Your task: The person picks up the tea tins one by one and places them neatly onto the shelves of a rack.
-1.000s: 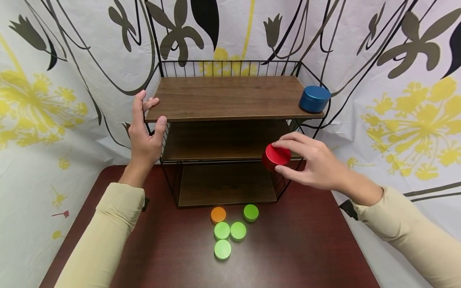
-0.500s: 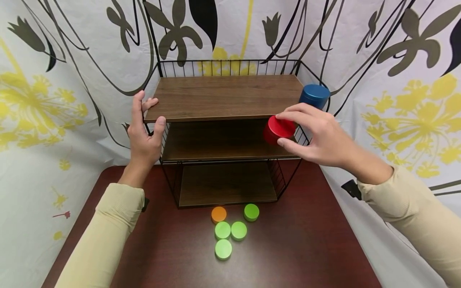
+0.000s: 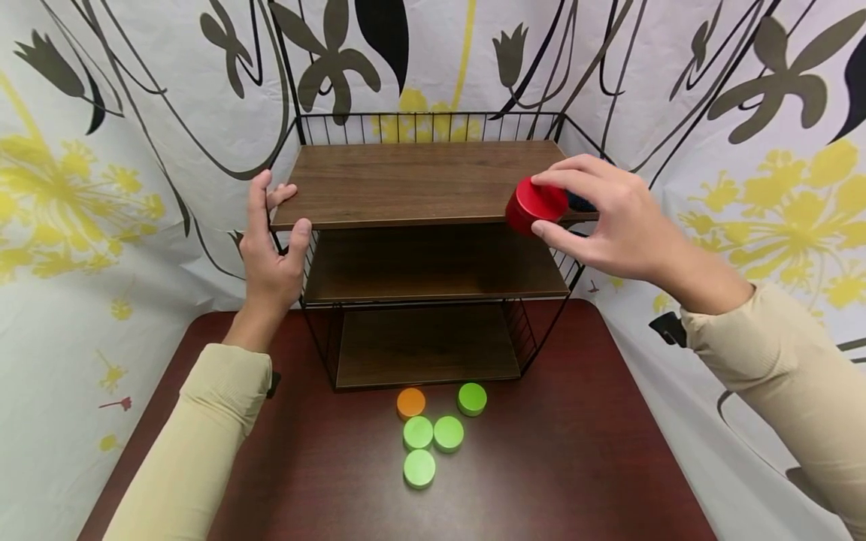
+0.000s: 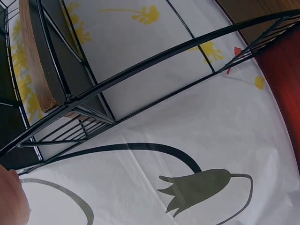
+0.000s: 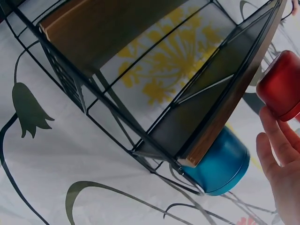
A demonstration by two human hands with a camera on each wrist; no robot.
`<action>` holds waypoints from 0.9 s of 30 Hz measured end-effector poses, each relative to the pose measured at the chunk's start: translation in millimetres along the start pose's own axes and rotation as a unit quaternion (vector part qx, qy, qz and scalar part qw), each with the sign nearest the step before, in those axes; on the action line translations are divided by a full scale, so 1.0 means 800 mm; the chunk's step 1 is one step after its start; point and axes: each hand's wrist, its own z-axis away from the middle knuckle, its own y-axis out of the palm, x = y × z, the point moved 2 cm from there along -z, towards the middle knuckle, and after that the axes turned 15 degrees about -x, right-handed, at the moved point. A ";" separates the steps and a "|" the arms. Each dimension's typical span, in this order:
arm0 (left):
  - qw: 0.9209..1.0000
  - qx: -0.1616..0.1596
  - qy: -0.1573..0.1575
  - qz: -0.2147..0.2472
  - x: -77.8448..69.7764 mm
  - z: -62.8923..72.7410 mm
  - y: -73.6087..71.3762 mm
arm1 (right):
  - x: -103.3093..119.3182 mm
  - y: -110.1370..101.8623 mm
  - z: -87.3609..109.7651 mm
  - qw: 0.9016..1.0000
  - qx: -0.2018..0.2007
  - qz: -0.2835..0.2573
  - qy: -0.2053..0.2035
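My right hand grips a red round tin between fingers and thumb, raised at the right front edge of the top shelf. In the right wrist view the red tin tilts beside the shelf board. A blue round tin stands on that shelf's right end; in the head view my right hand mostly hides it. At the shelf's left end my left hand is raised beside the corner, index finger straight and thumb apart. Only a bit of the left hand shows in the left wrist view.
The black wire rack has a middle shelf and a bottom shelf. Before it on the dark red table lie an orange round tin and several green ones. Patterned cloth surrounds the table.
My right hand has lifted the red tin from in front of the middle shelf to the top shelf's edge, now covering most of the blue tin. The left hand has stayed put.
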 end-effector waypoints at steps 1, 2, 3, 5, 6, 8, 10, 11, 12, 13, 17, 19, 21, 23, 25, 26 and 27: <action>1.000 0.000 0.000 0.001 0.000 0.000 0.000 | -0.001 0.000 -0.001 1.000 -0.001 0.002 0.001; 1.000 0.001 0.001 0.001 0.000 0.000 0.000 | -0.003 0.000 -0.003 1.000 -0.004 0.004 0.004; 1.000 0.001 0.001 0.002 0.000 0.000 0.000 | -0.005 0.000 -0.004 1.000 -0.004 0.006 0.006; 1.000 0.000 0.000 0.002 0.000 0.000 0.000 | -0.008 -0.001 -0.007 1.000 -0.002 0.014 0.006; 1.000 0.000 0.001 0.002 0.000 0.000 0.000 | -0.010 -0.001 -0.008 1.000 0.001 0.018 0.007; 1.000 -0.001 0.000 0.002 0.001 0.000 -0.001 | -0.013 -0.001 -0.010 1.000 0.005 0.027 0.013; 1.000 -0.002 -0.001 0.002 0.001 0.000 -0.001 | -0.016 -0.002 -0.012 0.999 0.010 0.035 0.019; 1.000 -0.002 -0.001 0.003 0.001 0.000 0.000 | -0.017 -0.002 -0.013 0.999 0.010 0.036 0.024; 1.000 -0.001 0.000 0.003 0.001 0.000 0.000 | -0.019 -0.002 -0.013 0.999 0.012 0.039 0.027; 1.000 -0.001 0.000 0.003 0.001 0.000 0.000 | -0.020 -0.002 -0.014 0.999 0.012 0.039 0.032; 1.000 0.002 0.002 0.004 0.000 0.001 0.000 | -0.025 -0.001 -0.015 0.998 0.015 0.044 0.043; 1.000 0.002 0.003 0.004 -0.001 0.001 0.001 | -0.027 -0.002 -0.015 0.998 0.016 0.048 0.047; 1.000 0.001 0.003 0.005 -0.001 0.001 0.000 | -0.029 -0.002 -0.016 0.997 0.020 0.052 0.052; 1.000 0.000 0.002 0.003 0.000 0.001 0.000 | -0.031 -0.002 -0.016 0.997 0.024 0.054 0.058; 1.000 0.000 0.000 0.003 0.000 0.001 0.000 | -0.032 -0.002 -0.016 0.996 0.029 0.057 0.061; 1.000 0.000 0.000 0.003 0.000 0.001 0.000 | -0.033 -0.002 -0.016 0.996 0.032 0.059 0.063; 1.000 0.000 -0.001 0.003 0.000 0.002 0.000 | -0.034 -0.002 -0.016 0.996 0.034 0.059 0.064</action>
